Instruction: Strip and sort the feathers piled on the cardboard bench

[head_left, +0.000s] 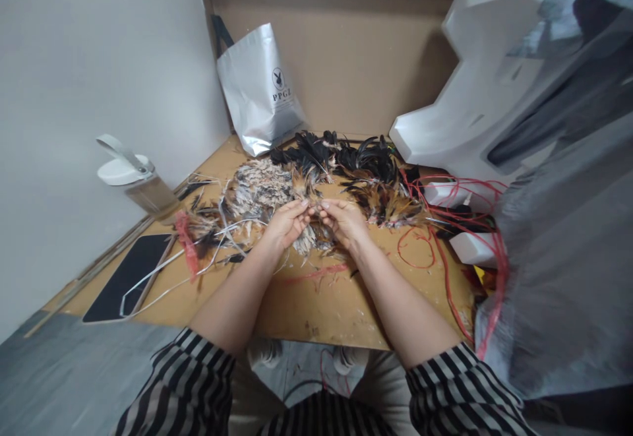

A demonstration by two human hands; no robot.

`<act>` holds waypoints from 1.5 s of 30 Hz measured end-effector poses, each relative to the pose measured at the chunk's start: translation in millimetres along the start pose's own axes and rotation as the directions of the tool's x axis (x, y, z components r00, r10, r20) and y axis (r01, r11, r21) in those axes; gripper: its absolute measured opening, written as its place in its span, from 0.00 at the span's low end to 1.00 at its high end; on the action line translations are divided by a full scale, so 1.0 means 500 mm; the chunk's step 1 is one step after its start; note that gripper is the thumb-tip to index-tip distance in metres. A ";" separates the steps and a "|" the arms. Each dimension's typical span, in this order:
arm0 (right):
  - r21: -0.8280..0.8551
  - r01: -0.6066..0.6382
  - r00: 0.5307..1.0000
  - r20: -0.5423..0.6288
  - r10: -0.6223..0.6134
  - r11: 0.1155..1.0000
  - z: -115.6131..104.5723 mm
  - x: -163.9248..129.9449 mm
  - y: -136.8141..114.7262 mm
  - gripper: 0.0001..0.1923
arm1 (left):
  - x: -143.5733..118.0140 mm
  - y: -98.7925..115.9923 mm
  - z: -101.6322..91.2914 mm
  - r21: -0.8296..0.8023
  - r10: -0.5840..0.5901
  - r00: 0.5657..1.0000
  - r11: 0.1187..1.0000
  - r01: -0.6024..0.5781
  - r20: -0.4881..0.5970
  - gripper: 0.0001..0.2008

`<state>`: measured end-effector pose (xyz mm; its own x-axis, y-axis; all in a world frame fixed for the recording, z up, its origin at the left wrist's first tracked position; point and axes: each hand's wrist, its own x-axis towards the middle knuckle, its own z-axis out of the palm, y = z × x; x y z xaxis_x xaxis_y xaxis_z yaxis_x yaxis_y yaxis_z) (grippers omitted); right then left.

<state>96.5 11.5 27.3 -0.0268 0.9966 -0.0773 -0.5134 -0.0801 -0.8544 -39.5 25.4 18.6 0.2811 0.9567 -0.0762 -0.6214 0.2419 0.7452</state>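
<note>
Left hand and right hand met fingertip to fingertip at mid-board, fingers curled and pinched on a small feather, barely visible between them. Beneath lay the speckled feather pile; black feathers behind; red cord to the right.

Feathers in speckle, black and rust

Grey-white speckled feathers at ten o'clock of the hands, black feathers at twelve, rust-orange ones at two; red string at three; silver bag; black-and-white striped sleeves.
</note>
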 end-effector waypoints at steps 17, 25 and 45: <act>-0.515 0.147 0.984 0.164 -0.072 0.844 -0.016 -0.001 0.013 0.14 | -0.003 0.010 0.012 -0.079 -0.002 0.996 0.997 -0.005 -0.087 0.04; -0.252 0.079 0.994 0.089 -0.058 0.964 -0.006 -0.001 0.006 0.14 | -0.001 0.006 0.001 0.004 0.020 0.999 1.000 -0.020 -0.044 0.04; -0.705 0.310 0.939 0.120 -0.323 0.638 -0.015 -0.004 0.004 0.11 | -0.012 -0.019 0.016 0.281 0.029 0.996 0.960 -0.005 -0.082 0.10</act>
<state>102.1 9.0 21.8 0.0373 0.9635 0.2651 0.2695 0.2457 -0.9311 -29.5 16.2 17.4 0.2020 0.9734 -0.1082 -0.3925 0.1817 0.9016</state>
